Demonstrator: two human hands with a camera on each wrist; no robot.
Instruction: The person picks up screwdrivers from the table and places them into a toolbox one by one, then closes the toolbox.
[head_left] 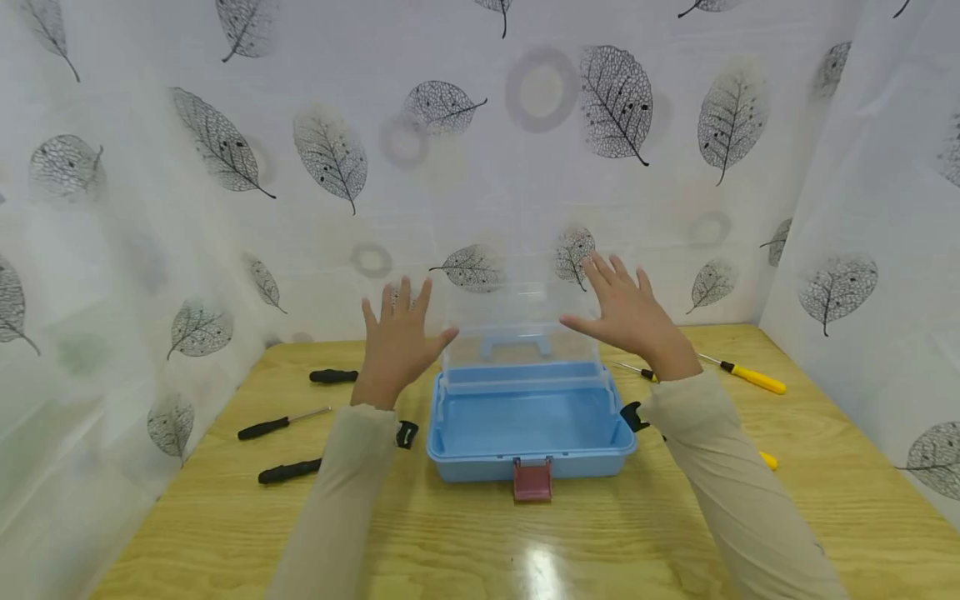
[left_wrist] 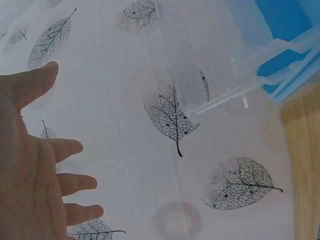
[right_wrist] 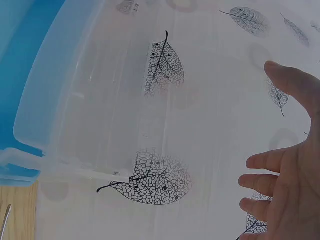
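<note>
A light blue plastic box (head_left: 532,421) stands on the wooden table with its clear lid (head_left: 517,333) raised at the back. Its inside shows as a bare blue floor, and a dark pink latch (head_left: 532,482) hangs at the front. My left hand (head_left: 397,346) is held up at the box's left, fingers spread, touching nothing. Likewise raised, my right hand (head_left: 630,312) has its fingers apart at the right of the lid. In the wrist views, the left palm (left_wrist: 25,170) and the right palm (right_wrist: 295,175) hold nothing.
Black-handled screwdrivers (head_left: 264,428) lie on the left of the table (head_left: 450,542). Yellow-handled screwdrivers (head_left: 757,380) lie on the right, partly hidden by the right arm. A leaf-patterned curtain (head_left: 480,183) closes off the back and sides.
</note>
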